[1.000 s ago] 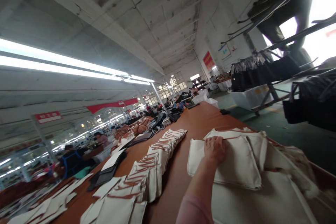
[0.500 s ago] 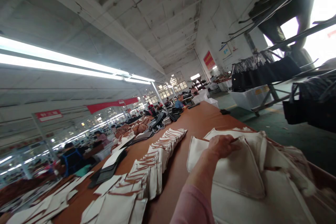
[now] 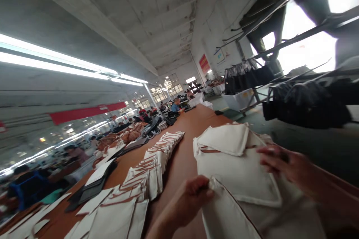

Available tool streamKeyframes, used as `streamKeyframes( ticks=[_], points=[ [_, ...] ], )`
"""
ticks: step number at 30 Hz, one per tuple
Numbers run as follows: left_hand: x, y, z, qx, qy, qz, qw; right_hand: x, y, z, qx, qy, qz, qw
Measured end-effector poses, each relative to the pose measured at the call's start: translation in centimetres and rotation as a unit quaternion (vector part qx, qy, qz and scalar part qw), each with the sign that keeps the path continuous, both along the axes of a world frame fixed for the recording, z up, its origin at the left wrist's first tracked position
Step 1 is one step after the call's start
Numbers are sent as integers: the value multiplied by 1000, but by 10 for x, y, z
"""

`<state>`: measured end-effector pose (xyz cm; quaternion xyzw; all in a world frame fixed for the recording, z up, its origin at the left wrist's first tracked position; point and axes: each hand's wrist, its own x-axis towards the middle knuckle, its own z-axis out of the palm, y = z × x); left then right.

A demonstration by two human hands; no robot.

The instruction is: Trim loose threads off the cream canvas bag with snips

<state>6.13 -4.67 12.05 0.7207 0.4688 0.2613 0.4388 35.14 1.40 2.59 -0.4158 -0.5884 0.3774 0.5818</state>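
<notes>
My left hand [image 3: 193,196] is closed, with thumb and fingers pinching the top corner of a white fabric panel [image 3: 226,213] with a brown edge. That panel stands tilted at the bottom of the view, its lower part cut off. Over the right side of a loose pile of white panels [image 3: 232,171] hovers my right hand [image 3: 279,160], slightly blurred, fingers bent but apart; nothing shows in it. Whether its fingertips touch the pile I cannot tell. Left of my left hand, a long row of overlapping white panels [image 3: 148,168] lies on the brown tabletop [image 3: 183,160].
Dark and white sheets [image 3: 94,179] lie along the table's left side, with black goods [image 3: 154,125] farther back. A person in blue [image 3: 176,105] sits at the far end. To the right stand a rack with black bags [image 3: 308,101] and a white bin [image 3: 238,99].
My left hand has come back from the top of the pile, toward me and left, and now grips a panel's corner. My right hand has entered from the right. The view has turned rightward.
</notes>
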Motion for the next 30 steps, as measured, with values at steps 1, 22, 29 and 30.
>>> streamKeyframes(
  ticks=[1, 22, 29, 30],
  points=[
    [1, -10, -4, -21, -23, -8, 999, -12, -7, 3, -22, 13, 77, 997],
    [-13, -68, -77, -180, -63, -8, 982, -74, -82, -10, 1, -181, 321, 930],
    [8, -81, -100, -190, -162, -5, 968, -60, -103, -13, 188, -346, 286, 873],
    [10, -83, -102, -185, -156, 13, 970, -59, -104, -13, 211, -362, 286, 862]
  ],
)
